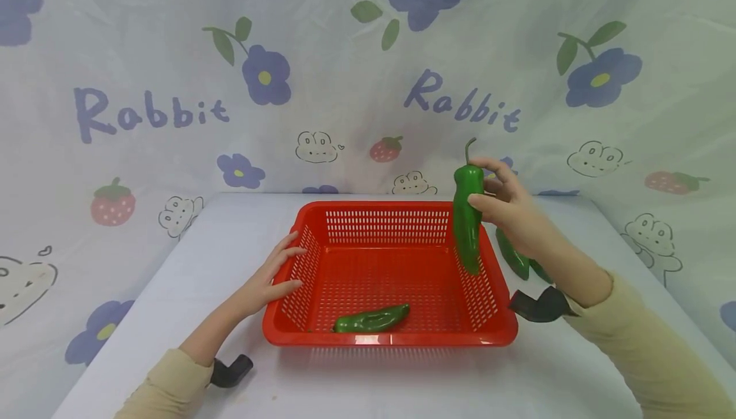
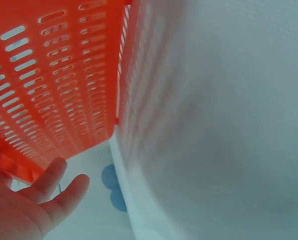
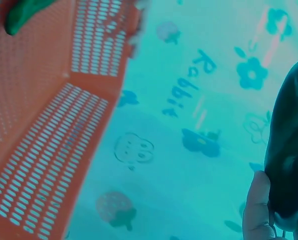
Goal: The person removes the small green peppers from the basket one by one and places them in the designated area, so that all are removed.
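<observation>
My right hand (image 1: 506,205) pinches a long green pepper (image 1: 468,221) near its stem end and holds it upright over the right side of a red plastic basket (image 1: 391,339). In the right wrist view the held pepper (image 3: 291,145) looks dark, with a finger against it. My left hand (image 1: 267,278) rests at the basket's left rim, its fingers spread and fairly straight. The left wrist view shows that hand (image 2: 34,205) beside the slotted basket wall (image 2: 64,75). One green pepper (image 1: 372,320) lies inside the basket by the front wall.
Further green peppers (image 1: 513,256) lie on the white table (image 1: 230,234) to the right of the basket, partly hidden by my right forearm. Behind stands a printed cloth (image 1: 345,87) with flowers and rabbits. A black strap piece (image 1: 540,304) is on each wrist.
</observation>
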The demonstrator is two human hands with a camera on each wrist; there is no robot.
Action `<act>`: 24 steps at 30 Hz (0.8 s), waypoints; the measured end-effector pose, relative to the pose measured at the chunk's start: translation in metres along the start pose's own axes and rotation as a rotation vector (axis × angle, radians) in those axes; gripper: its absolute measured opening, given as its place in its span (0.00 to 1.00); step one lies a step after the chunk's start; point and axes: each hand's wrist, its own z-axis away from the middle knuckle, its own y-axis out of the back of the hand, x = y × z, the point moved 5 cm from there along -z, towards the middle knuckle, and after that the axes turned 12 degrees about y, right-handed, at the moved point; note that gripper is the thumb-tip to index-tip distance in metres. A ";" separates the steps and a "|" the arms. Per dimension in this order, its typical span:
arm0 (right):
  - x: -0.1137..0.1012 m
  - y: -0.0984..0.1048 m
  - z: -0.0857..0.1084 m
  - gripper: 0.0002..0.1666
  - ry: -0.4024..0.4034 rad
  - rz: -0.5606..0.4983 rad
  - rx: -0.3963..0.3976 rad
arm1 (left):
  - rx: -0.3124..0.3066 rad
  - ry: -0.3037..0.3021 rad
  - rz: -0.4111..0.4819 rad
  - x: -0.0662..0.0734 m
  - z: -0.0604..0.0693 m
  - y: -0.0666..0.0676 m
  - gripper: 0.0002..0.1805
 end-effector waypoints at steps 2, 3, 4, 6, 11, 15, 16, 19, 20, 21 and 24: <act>-0.004 0.006 0.002 0.24 0.030 -0.027 0.021 | -0.003 0.000 0.002 0.000 0.000 0.000 0.29; -0.006 0.009 0.004 0.24 0.037 -0.031 0.032 | -0.003 0.000 0.004 0.000 0.000 0.000 0.29; -0.007 0.011 0.005 0.24 0.040 -0.038 0.040 | -0.004 0.000 0.005 0.000 0.000 0.000 0.29; -0.008 0.016 0.008 0.25 0.045 -0.045 0.058 | -0.002 0.001 0.002 0.000 0.000 0.000 0.29; -0.010 0.031 0.017 0.26 0.073 -0.069 0.100 | -0.001 0.006 0.002 0.000 0.001 0.000 0.29; -0.010 0.044 0.023 0.27 0.113 -0.078 0.138 | -0.003 0.001 0.007 0.000 0.001 0.000 0.29; -0.010 0.048 0.025 0.27 0.122 -0.081 0.149 | -0.003 0.000 0.008 0.000 0.001 0.000 0.29; -0.011 0.058 0.029 0.27 0.159 -0.080 0.182 | -0.004 -0.001 0.012 0.000 0.000 0.000 0.30; -0.010 0.062 0.030 0.27 0.169 -0.078 0.194 | -0.004 0.000 0.013 0.000 0.000 0.000 0.30; -0.010 0.065 0.032 0.28 0.177 -0.071 0.204 | -0.003 0.001 0.012 0.000 0.000 0.000 0.30; -0.010 0.073 0.036 0.28 0.210 -0.049 0.224 | -0.001 0.000 0.009 0.000 -0.001 -0.001 0.30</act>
